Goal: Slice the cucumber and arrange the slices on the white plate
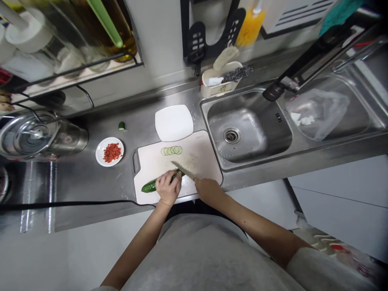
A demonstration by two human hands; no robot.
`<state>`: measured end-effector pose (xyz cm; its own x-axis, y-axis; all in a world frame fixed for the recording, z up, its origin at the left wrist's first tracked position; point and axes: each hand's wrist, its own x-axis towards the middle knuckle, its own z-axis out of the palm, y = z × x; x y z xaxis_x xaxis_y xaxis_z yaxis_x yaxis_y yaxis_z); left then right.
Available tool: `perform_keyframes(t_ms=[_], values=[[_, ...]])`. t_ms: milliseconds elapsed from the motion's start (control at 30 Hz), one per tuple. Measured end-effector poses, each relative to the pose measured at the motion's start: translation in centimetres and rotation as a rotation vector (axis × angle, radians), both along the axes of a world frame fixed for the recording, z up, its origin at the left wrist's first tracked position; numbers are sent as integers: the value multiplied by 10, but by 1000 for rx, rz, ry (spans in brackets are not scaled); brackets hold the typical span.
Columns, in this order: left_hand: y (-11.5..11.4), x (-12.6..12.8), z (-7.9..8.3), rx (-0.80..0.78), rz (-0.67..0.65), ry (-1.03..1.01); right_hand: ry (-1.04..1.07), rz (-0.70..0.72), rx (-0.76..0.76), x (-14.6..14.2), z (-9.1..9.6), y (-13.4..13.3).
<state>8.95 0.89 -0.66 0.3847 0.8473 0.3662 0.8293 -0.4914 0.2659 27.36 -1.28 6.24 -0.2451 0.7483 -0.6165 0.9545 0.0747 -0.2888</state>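
Observation:
A green cucumber (149,186) lies across the near part of a white cutting board (200,155). My left hand (168,188) is curled over the cucumber and holds it down. My right hand (207,189) grips the handle of a knife (182,169), whose blade rests at the cucumber's right end beside my left fingers. Several thin cucumber slices (171,150) sit in a row at the far side of the board.
A white square plate (173,122) lies behind the board. A small round dish of red pieces (109,152) and a cucumber end (121,125) are to the left, near a steel pot (42,135). A double sink (247,129) lies right. A black cable (75,203) runs along the counter's front edge.

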Motion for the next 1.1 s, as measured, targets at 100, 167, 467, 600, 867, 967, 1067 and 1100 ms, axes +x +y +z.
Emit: perform_keyframes(t_ms=[100,167,467,600,867,967,1067,1100], values=[[0,0,0,-2,0,-8,19,-6,11,0,-1,0],[0,0,0,-2,0,-5,14,-12,-13,0,-1,1],[0,1,0,9,7,-12,5,-20,-52,-2,2,6],[0,1,1,-6,17,-15,6,-21,-66,-2,2,7],[1,1,3,-4,12,8,-12,-15,-45,-5,-2,7],[1,2,3,9,13,4,-16,-30,-23,-9,-4,7],[1,2,5,13,14,-10,-23,-50,-10,-10,-6,6],[2,2,6,8,16,-19,-23,-59,-3,-10,-6,6]])
